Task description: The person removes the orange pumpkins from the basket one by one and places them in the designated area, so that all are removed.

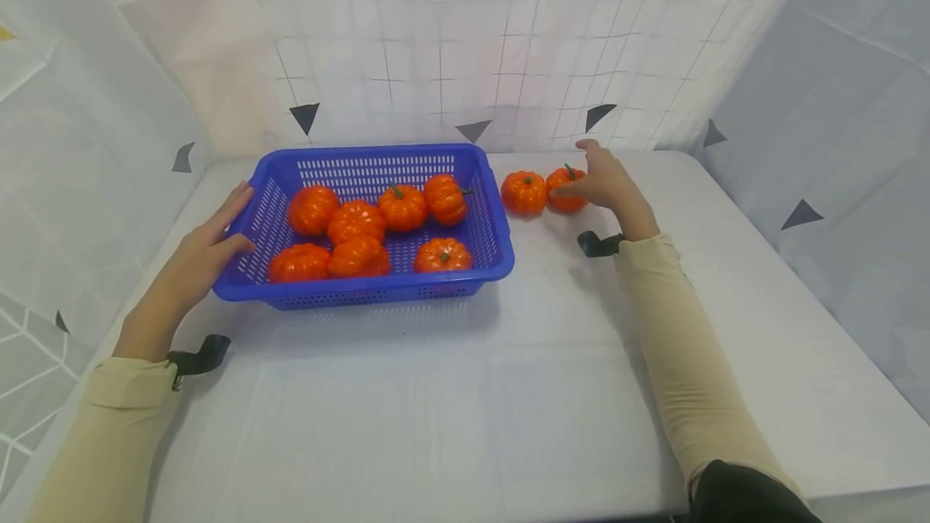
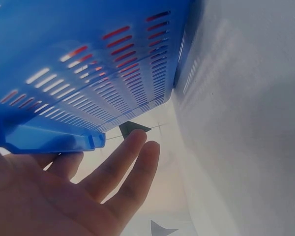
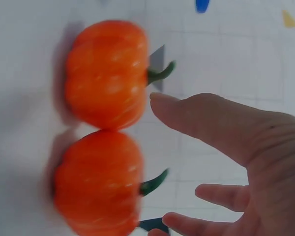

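A blue slotted basket [image 1: 363, 290] stands left of centre, holding several small orange pumpkins [image 1: 357, 221]. At its left rim is my left hand [image 1: 190, 261], fingers extended along the side. The left wrist view shows that hand [image 2: 108, 191] beneath the rim, two fingers straight and apart from the slotted wall. Right of the basket, two green-stemmed pumpkins [image 1: 524, 193] sit side by side. My right hand [image 1: 610, 188] hovers by the outer pumpkin [image 3: 101, 184], thumb and fingers spread, with nothing held. In the right wrist view its thumb tip is near the other pumpkin's stem [image 3: 161, 73].
The white table [image 1: 436, 410] meets a white gridded backdrop [image 1: 465, 39] close behind the basket. Grey side panels [image 1: 835, 103] rise at left and right. Dark wrist-worn pieces [image 1: 199, 355] jut from both wrists.
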The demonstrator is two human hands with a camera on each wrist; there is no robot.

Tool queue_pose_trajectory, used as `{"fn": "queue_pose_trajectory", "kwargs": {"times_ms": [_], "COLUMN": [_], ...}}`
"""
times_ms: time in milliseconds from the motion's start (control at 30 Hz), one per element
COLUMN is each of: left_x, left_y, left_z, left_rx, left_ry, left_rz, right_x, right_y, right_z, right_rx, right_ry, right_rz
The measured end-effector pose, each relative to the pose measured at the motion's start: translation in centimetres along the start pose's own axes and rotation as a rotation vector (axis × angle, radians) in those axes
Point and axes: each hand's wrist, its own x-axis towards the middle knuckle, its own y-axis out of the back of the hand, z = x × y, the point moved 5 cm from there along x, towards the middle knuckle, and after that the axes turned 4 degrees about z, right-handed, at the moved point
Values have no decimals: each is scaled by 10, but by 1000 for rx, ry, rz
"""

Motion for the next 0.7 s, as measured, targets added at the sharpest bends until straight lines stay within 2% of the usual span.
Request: {"fn": "queue_pose_trajectory", "kwargs": {"times_ms": [367,700], "left_x": [-2,0], "left_y": [0,1], "left_z": [0,2], "left_rx": [-1,-6], "left_ry": [2,9], "left_rz": [3,-1], "right_x": [-18,-36], "right_y": [6,12], "right_z": [-43,-66], "right_rx": [-60,34], "right_ry": [130,190], "right_rz": [30,76]}}
